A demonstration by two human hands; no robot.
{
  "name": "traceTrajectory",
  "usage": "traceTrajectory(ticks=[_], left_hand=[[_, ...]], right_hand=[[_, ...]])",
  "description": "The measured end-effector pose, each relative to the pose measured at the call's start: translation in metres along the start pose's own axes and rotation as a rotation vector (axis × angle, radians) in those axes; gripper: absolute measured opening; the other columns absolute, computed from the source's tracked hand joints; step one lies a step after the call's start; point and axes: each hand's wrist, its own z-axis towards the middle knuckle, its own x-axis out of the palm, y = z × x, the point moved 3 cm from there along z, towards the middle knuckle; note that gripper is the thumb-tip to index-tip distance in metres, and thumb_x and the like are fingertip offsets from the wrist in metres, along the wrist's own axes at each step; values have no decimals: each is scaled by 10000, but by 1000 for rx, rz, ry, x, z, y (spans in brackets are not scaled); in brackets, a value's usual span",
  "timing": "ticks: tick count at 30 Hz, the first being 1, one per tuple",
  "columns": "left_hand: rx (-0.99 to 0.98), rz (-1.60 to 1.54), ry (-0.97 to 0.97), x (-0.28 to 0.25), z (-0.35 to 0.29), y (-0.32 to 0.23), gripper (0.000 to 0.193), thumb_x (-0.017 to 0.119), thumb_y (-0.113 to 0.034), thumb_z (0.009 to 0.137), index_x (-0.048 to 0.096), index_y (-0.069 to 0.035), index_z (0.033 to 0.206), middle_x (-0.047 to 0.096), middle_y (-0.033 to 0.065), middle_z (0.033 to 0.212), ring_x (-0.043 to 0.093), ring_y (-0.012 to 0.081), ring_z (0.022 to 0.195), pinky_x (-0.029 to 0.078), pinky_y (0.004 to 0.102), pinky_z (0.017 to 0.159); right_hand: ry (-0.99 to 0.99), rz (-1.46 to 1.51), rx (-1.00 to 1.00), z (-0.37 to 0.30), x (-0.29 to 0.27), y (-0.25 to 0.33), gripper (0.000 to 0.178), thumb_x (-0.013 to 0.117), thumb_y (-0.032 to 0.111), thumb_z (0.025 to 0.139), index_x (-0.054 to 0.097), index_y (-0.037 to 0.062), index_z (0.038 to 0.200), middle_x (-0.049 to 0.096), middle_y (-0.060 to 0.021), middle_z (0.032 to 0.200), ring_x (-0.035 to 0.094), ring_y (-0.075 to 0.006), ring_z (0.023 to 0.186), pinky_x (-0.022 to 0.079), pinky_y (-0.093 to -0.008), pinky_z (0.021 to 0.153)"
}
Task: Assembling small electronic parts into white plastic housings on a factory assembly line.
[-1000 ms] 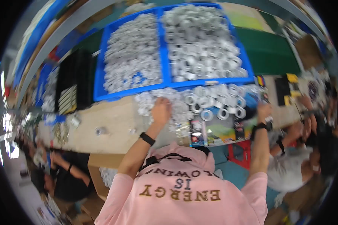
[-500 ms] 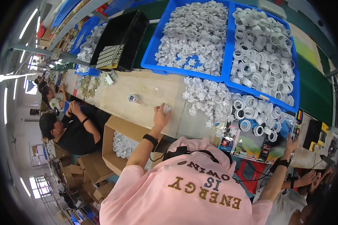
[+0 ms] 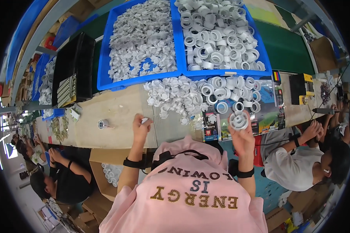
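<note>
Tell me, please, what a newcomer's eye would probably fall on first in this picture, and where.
Probably the two bright blue rectangular plastic trays at the top centre, heaped with small white plastic pieces on the left and white plastic rings on the right. Next might come the white round plastic part in the right hand, right of centre, and the person's pink fabric shirt at the bottom centre.
</note>
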Motion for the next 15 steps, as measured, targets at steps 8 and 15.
traceTrajectory(ticks=[8,15], left_hand=[[-358,-398,671,111,-71,-91,174,526,-234,869,557,-64,891,461,-18,739,424,74,655,338,213,552],[-487,-597,734,135,-82,-98,306,407,-264,932,525,-51,1117,517,80,1160,498,176,1079,424,342,890]], right_hand=[[142,56,211,-18,35,-39,573,693,167,743,396,55,1221,522,-147,1155,507,-261,1093,426,-384,912],[183,-262,185,-25,57,-42,618,712,171,728,420,-31,1235,533,-113,1142,517,-184,1061,400,-303,913]])
